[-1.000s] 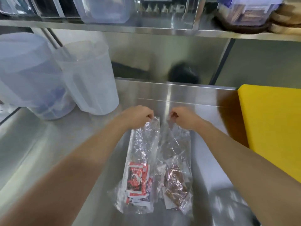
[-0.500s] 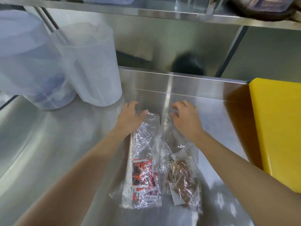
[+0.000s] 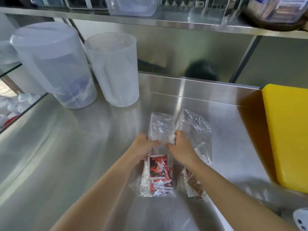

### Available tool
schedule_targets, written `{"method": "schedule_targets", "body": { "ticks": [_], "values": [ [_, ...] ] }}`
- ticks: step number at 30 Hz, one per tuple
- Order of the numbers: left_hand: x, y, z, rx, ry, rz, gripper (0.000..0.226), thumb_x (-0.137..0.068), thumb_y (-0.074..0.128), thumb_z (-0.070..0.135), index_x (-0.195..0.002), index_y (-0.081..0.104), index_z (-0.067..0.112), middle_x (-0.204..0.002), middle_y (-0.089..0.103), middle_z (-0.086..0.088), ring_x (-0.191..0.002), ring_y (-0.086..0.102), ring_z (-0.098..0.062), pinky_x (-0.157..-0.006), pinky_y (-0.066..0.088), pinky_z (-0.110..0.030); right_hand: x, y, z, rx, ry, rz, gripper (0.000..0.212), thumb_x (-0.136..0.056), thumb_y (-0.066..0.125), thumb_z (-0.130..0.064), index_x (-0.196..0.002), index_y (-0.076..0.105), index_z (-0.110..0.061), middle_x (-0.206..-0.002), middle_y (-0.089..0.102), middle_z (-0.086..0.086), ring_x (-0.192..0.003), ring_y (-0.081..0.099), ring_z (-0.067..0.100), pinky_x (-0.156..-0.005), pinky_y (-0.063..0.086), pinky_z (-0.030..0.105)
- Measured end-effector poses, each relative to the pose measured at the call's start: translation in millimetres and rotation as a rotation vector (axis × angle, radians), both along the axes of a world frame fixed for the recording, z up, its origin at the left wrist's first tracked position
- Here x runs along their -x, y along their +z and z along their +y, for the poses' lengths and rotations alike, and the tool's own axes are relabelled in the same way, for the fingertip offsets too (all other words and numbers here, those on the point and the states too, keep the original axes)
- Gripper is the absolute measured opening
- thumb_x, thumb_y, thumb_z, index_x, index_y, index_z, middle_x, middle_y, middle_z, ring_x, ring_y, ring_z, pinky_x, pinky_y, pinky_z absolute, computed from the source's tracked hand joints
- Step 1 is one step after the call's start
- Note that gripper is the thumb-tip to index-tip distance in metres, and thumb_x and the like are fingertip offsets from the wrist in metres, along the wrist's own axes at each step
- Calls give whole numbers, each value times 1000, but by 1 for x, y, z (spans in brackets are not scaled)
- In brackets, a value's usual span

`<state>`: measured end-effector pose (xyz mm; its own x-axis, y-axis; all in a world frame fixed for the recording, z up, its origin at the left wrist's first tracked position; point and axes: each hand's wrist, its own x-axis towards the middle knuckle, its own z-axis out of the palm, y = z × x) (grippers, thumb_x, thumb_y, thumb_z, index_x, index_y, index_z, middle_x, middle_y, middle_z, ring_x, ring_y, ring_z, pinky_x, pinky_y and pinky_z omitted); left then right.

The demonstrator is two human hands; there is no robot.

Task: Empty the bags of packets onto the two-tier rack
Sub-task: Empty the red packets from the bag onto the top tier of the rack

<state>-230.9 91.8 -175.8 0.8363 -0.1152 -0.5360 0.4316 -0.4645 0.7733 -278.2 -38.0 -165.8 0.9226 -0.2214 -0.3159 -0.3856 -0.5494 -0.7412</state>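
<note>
On the steel table (image 3: 83,147) at 6 o'clock, we judge bag-opening underway: left hand (image 3: 143,147) and right hand (image 3: 181,147) pinch the red-packet bag (image 3: 158,164), brown-packet bag (image 3: 195,130) touching at 3 o'clock; next, tip packets out.

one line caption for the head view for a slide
Both hands, left and right, grip the bag of red packets on a steel counter.
</note>
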Motion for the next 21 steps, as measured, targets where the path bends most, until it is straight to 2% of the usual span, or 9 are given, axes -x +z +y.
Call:
{"method": "schedule_targets", "body": {
  "ticks": [3,6,7,9,11,14,17,19,21],
  "values": [
    [6,-9,-2,101,24,9,18,-81,68,16,-93,60,4,-93,70,-15,-83,68,-32,-79,57,-43,3,-8,1,-158,-66,83,65,-87,57,-27,-139,18,-14,-132,50,14,-111,56,28,-86,46,35],
    [11,-12,0,313,79,60,11,-83,61,1,-93,65,-2,-88,70,-18,-75,67,-31,-75,54,-40,7,-10,-3,-259,-107,77,56,-84,59,-37,-128,36,-11,-120,52,0,-105,54,23,-89,43,35],
    [12,-11,2,386,92,82,9,-85,58,1,-91,64,-1,-84,68,-16,-71,65,-28,-74,53,-38,9,-8,-6,-355,-155,71,47,-84,59,-39,-121,45,-12,-111,55,-2,-99,55,21,-83,43,33],
    [14,-8,7,546,114,146,8,-87,56,4,-91,62,0,-76,67,-13,-65,64,-25,-72,52,-37,12,-3,-15,-724,-275,64,32,-88,54,-38,-104,57,-10,-84,66,1,-73,62,19,-62,45,29],
    [16,-5,14,733,88,205,20,-85,56,8,-101,61,-3,-77,69,-13,-66,66,-25,-68,56,-39,16,4,-23,-1013,-292,45,20,-94,45,-21,-94,59,-7,-59,66,2,-48,59,13,-40,38,21],
    [19,-4,16,878,-26,212,44,-78,65,16,-115,56,-5,-92,70,-16,-76,69,-28,-69,58,-39,23,14,-26,-874,-69,70,10,-88,54,-7,-94,62,-10,-57,66,-3,-45,53,11,-36,35,20],
    [20,-4,14,956,-110,207,67,-65,81,23,-120,53,-4,-94,71,-16,-79,70,-29,-71,57,-39,28,20,-22,-821,57,31,13,-82,63,-8,-92,67,-16,-74,67,-4,-63,57,11,-55,45,21],
    [21,0,13,1012,-129,178,61,-71,76,20,-121,52,-3,-97,70,-16,-80,70,-29,-72,57,-40,31,26,-21,-752,66,-60,13,-81,65,-12,-85,69,-24,-78,69,-10,-71,61,6,-66,46,22],
    [25,7,10,985,-94,142,50,-77,68,14,-121,51,-3,-103,67,-19,-83,68,-29,-76,57,-41,33,34,-22,-676,93,-146,12,-79,68,-15,-78,71,-27,-70,69,-15,-66,61,-2,-65,46,17]
  ]
}}
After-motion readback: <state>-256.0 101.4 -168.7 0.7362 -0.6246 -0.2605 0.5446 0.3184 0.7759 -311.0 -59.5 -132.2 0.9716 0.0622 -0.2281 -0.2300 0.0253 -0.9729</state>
